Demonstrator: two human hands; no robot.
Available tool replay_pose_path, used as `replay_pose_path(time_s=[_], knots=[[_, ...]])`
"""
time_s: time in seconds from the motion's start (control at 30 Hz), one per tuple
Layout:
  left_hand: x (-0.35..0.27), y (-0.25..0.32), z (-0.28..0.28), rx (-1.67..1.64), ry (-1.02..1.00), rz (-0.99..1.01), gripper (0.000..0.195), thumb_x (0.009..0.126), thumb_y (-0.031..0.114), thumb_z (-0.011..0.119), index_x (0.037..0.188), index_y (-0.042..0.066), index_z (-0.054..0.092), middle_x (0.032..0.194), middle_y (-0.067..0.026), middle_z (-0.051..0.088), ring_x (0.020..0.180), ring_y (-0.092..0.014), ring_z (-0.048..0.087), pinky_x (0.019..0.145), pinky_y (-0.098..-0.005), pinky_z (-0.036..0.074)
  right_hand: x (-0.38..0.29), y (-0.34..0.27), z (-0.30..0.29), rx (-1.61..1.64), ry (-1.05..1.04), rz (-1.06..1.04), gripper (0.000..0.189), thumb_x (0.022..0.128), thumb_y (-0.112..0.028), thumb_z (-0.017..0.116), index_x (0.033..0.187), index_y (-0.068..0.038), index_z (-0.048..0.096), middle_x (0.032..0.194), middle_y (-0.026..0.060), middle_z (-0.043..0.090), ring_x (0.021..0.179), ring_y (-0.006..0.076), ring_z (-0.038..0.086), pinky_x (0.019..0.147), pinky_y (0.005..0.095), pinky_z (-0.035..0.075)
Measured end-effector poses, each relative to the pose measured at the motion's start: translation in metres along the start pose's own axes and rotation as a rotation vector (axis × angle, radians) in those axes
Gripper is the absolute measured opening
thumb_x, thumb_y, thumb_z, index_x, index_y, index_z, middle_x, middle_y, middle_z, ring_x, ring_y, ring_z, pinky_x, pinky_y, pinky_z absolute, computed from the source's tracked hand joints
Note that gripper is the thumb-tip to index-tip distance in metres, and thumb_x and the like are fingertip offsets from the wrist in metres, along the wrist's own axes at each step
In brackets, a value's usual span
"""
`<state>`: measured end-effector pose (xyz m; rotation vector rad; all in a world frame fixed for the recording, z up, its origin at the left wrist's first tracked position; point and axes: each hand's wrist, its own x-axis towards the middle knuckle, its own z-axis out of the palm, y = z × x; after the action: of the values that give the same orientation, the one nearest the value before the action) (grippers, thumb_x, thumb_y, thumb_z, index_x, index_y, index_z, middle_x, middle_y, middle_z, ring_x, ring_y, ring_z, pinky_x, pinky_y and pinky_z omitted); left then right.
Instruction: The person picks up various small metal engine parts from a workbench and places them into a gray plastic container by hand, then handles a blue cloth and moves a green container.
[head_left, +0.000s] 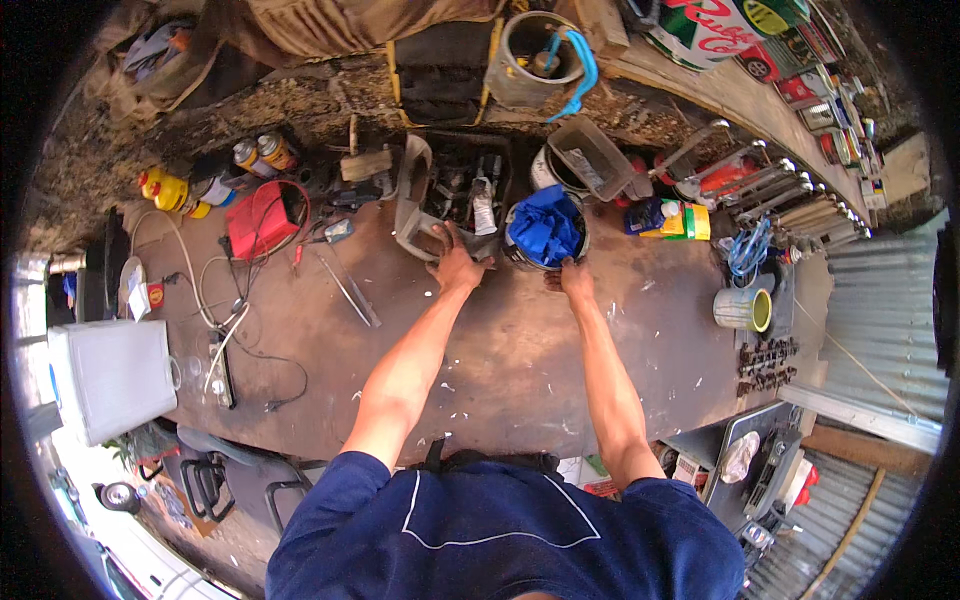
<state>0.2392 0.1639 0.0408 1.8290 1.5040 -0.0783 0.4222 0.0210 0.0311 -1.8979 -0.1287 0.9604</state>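
My left hand (459, 268) rests with fingers spread against the front of a grey cut-open plastic container (417, 238). Inside and behind that container lie dark metal parts (450, 184) and a crumpled silvery tube (484, 206). My right hand (574, 279) touches the near side of a round bucket (541, 264), its fingers partly curled; whether it grips the bucket cannot be told. A crumpled blue plastic bag (547, 225) fills the bucket's top. Just behind stands a white bucket (541, 171) with a translucent rectangular tub (592, 161) tilted over it.
A wooden workbench (510, 375) spreads before me. On the left are a red case (259, 221), cables, a power strip (220, 371) and a white box (112, 379). At right stand a paint-stained can (742, 309), yellow-green packs (686, 221) and a row of spanners (772, 184).
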Motion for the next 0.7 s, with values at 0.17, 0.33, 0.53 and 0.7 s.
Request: replay_pose_path(time_s=[0.17, 0.33, 0.53, 0.7], knots=[[0.008, -0.026, -0.013, -0.047, -0.115, 0.120, 0.125, 0.067, 0.049, 0.080, 0.152, 0.015, -0.005, 0.159, -0.0111, -0.005, 0.144, -0.032, 0.017, 0.110, -0.0565, 0.026, -0.014, 0.009, -0.010, -0.066, -0.033, -0.081, 0.030, 0.099, -0.017, 0.036, 0.121, 0.003, 0.033, 0.074, 0.0194, 0.064, 0.054, 0.0260, 0.065, 0.045, 0.0345, 0.055], [0.005, -0.063, -0.017, 0.033, 0.053, 0.286, 0.091, 0.077, 0.042, 0.072, 0.148, 0.008, 0.025, 0.157, -0.0145, 0.013, 0.143, -0.031, 0.020, 0.112, -0.0535, 0.025, -0.060, -0.029, -0.023, -0.051, -0.072, -0.124, 0.031, 0.098, -0.020, 0.037, 0.119, 0.004, 0.037, 0.075, 0.0193, 0.065, 0.058, 0.0250, 0.067, 0.048, 0.0333, 0.056], [-0.013, -0.082, -0.018, 0.374, 0.232, 0.281, 0.071, 0.085, 0.040, 0.062, 0.144, 0.010, 0.037, 0.153, -0.0128, 0.029, 0.141, -0.029, 0.025, 0.115, -0.0477, 0.019, -0.081, -0.075, -0.016, -0.048, -0.076, -0.180, 0.029, 0.092, -0.018, 0.041, 0.104, 0.006, 0.050, 0.070, 0.0183, 0.065, 0.053, 0.0232, 0.066, 0.046, 0.0315, 0.055], [-0.013, -0.063, -0.019, 0.514, 0.300, 0.331, 0.056, 0.086, 0.040, 0.061, 0.134, 0.010, 0.052, 0.141, -0.0122, 0.047, 0.139, -0.028, 0.029, 0.114, -0.0498, 0.021, -0.089, -0.111, -0.013, -0.033, -0.109, -0.181, 0.028, 0.093, -0.018, 0.040, 0.100, 0.007, 0.053, 0.071, 0.0186, 0.066, 0.053, 0.0231, 0.066, 0.045, 0.0311, 0.055]])
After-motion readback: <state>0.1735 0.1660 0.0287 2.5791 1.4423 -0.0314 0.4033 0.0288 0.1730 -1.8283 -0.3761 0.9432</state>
